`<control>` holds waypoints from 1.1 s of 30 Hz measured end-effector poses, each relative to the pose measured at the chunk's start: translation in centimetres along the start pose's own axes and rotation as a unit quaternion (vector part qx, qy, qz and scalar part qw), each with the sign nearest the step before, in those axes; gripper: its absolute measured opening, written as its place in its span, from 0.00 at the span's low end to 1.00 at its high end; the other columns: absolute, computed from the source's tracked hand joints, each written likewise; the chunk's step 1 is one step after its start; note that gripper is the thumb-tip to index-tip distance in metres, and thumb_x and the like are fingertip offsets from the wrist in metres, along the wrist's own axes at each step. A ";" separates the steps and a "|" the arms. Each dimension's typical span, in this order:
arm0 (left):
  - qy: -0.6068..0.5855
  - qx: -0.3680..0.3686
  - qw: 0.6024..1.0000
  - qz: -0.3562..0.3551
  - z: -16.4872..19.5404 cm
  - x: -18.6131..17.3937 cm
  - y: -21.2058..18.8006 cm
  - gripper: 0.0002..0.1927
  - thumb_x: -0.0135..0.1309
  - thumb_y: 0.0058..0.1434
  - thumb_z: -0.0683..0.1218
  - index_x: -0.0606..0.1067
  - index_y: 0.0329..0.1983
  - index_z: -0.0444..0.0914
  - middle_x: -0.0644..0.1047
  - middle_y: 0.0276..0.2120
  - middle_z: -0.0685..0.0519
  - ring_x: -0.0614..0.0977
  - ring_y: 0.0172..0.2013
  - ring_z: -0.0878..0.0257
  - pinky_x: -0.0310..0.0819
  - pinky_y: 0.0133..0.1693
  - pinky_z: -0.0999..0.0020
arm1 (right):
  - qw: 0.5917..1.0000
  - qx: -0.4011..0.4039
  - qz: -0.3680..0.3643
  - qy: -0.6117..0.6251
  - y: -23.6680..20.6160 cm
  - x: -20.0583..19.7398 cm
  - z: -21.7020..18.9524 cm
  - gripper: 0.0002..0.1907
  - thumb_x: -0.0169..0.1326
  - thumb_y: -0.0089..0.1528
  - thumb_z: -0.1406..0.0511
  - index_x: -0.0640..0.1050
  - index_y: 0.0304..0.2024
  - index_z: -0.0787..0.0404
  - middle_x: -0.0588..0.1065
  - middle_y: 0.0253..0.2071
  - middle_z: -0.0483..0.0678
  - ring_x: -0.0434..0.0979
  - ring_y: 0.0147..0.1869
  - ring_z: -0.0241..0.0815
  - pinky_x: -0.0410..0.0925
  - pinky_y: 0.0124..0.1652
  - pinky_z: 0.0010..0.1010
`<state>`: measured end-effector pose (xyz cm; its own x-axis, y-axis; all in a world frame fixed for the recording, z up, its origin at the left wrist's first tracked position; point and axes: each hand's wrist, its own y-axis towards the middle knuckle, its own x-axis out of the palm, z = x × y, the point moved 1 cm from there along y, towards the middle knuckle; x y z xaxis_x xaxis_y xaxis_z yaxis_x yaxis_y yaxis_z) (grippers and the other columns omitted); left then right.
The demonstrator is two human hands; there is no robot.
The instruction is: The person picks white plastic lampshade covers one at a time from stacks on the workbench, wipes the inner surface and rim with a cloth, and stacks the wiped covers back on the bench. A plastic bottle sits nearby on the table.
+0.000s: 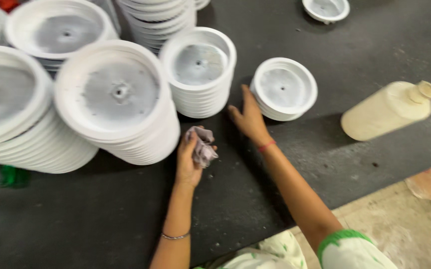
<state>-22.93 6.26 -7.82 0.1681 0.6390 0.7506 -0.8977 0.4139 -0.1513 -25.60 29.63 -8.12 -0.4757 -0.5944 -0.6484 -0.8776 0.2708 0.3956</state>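
Crumpled cloth (201, 145) pinched in left hand (189, 160), right hand (248, 117) spread, touching small disc stack (283, 88)

The light is soft and even, falling from above, and bright enough that the rims of the white discs (116, 97) nearly wash out. The dark surface (355, 55) soaks it up and shows only a dull sheen. Shadows are short and fuzzy, pooling under the stacks and beside the cream bottle (387, 110). The whole view is smeared by motion: the stacks at the left edge blur most, and the bottle's outline is soft. The arms cast a faint shadow.
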 end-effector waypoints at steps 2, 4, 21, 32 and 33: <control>-0.016 -0.002 1.000 0.009 -0.1 -0.4 0.2 0.20 0.53 0.68 0.53 0.72 0.57 0.36 0.79 0.43 0.50 0.83 0.42 0.61 0.82 0.42 0.57 | 1.000 0.010 -0.002 0.028 -0.1 -0.3 1.8 0.40 0.60 0.62 0.63 0.59 0.72 0.71 0.62 0.72 0.68 0.61 0.77 0.62 0.56 0.71 0.43; -0.026 -0.002 1.000 0.012 -0.2 -0.6 0.3 0.20 0.54 0.68 0.52 0.72 0.56 0.36 0.79 0.43 0.50 0.82 0.42 0.61 0.82 0.42 0.57 | 0.999 0.027 0.016 0.023 0.1 -1.5 2.8 0.40 0.61 0.63 0.62 0.60 0.71 0.71 0.63 0.71 0.68 0.62 0.76 0.62 0.58 0.69 0.43; 0.078 0.007 0.997 -0.027 1.8 2.4 0.1 0.17 0.56 0.65 0.50 0.74 0.54 0.37 0.80 0.43 0.47 0.82 0.33 0.63 0.80 0.27 0.68 | 0.785 0.190 -0.194 0.556 17.2 4.2 1.4 0.14 0.52 0.70 0.64 0.78 0.51 0.70 0.80 0.49 0.56 0.81 0.46 0.44 0.76 0.46 0.36; 0.148 -0.017 0.987 -0.053 2.2 2.6 0.0 0.16 0.57 0.67 0.53 0.78 0.45 0.34 0.81 0.36 0.47 0.81 0.30 0.64 0.79 0.27 0.71 | 0.831 0.238 -0.200 0.461 11.1 0.1 3.1 0.19 0.54 0.65 0.61 0.78 0.55 0.64 0.81 0.49 0.48 0.83 0.48 0.35 0.77 0.45 0.26; 0.154 -0.038 0.985 -0.065 2.2 2.6 0.0 0.16 0.57 0.66 0.53 0.78 0.45 0.34 0.81 0.35 0.48 0.81 0.31 0.65 0.79 0.28 0.72 | 0.829 0.265 -0.194 0.453 10.8 -0.9 3.7 0.19 0.55 0.64 0.60 0.78 0.55 0.62 0.81 0.49 0.47 0.83 0.47 0.35 0.77 0.44 0.26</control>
<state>-23.40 6.53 -4.42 0.4053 0.7387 0.5386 -0.8296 0.5447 -0.1227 -34.91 35.85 -5.68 -0.1232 -0.9742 0.1892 -0.9709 0.0788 -0.2261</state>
